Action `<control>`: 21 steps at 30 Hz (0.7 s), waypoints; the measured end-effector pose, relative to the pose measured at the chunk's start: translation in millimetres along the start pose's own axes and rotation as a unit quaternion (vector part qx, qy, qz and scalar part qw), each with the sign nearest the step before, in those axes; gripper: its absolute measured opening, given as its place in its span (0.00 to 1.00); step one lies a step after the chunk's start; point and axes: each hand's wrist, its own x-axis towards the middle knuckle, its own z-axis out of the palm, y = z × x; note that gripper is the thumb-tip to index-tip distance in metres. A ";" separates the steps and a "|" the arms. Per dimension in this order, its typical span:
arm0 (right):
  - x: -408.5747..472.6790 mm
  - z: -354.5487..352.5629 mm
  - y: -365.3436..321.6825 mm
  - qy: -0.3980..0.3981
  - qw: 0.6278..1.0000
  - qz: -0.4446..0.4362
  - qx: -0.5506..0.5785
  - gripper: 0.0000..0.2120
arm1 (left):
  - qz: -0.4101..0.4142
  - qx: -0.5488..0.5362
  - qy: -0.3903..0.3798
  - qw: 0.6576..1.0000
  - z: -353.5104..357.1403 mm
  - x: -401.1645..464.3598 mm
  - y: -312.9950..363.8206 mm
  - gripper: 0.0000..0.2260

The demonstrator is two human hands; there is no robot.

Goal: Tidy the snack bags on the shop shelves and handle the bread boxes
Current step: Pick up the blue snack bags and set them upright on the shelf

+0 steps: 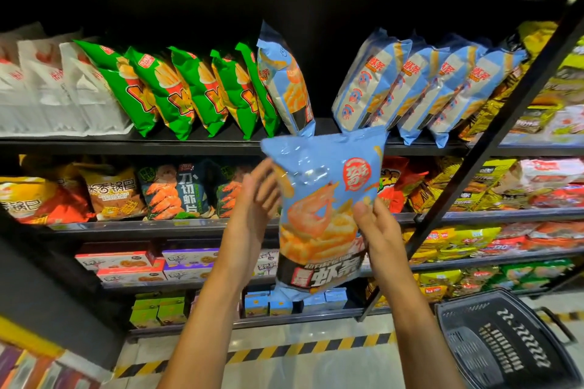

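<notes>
A light blue shrimp-stick snack bag (322, 199) is held upright in front of the shelves, its top level with the second shelf's edge. My right hand (377, 230) grips its right side, thumb on the front. My left hand (256, 199) is at the bag's left edge with fingers straight, touching or just beside it. On the shelf (126, 144) behind stand one blue bag (284, 79) on the left and a row of matching blue bags (420, 85) on the right, with a gap between them. Boxes (132, 265) sit on a lower shelf.
Green chip bags (189, 88) and white bags (53, 88) fill the shelf's left part. Yellow bags (505, 73) stand right of the blue row. A slanted black shelf post (493, 136) crosses the right side. A dark shopping basket (505, 341) sits on the floor at lower right.
</notes>
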 end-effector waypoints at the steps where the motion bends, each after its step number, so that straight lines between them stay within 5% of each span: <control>1: 2.1 1.5 1.4 0.024 0.999 0.024 0.009 0.31 | -0.031 0.017 -0.017 0.999 -2.4 -3.1 -5.7 0.34; 4: 9.4 7.9 7.0 0.058 0.993 0.098 0.037 0.42 | -0.087 0.040 -0.050 0.994 -3.0 -16.6 -22.7 0.31; 12: 21.3 19.3 6.8 0.029 0.985 0.160 0.050 0.30 | -0.086 0.101 -0.035 0.991 -6.0 -19.7 -28.6 0.30; 16: 19.9 22.2 6.0 0.039 0.986 0.159 0.038 0.28 | -0.073 0.118 -0.027 0.990 -10.4 -20.3 -32.5 0.24; 21: 15.3 21.6 0.1 0.047 0.994 0.089 -0.034 0.25 | -0.093 0.154 -0.049 0.982 -13.7 -20.3 -32.3 0.31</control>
